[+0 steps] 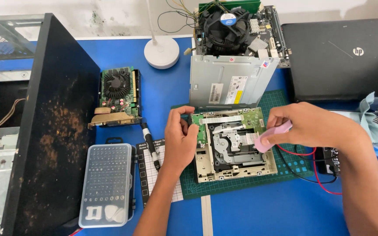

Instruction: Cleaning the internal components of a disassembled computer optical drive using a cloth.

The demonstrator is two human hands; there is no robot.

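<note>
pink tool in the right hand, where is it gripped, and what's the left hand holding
The right hand pinches the pink tool by its upper end; the left hand grips the opened drive by its left edge.

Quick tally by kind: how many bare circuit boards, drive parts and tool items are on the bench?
Circuit boards: 2, graphics card, motherboard
Drive parts: 2, opened optical drive, its metal cover
Tool items: 3, bit case, screwdriver, pink eraser in right hand
Total: 7
</note>
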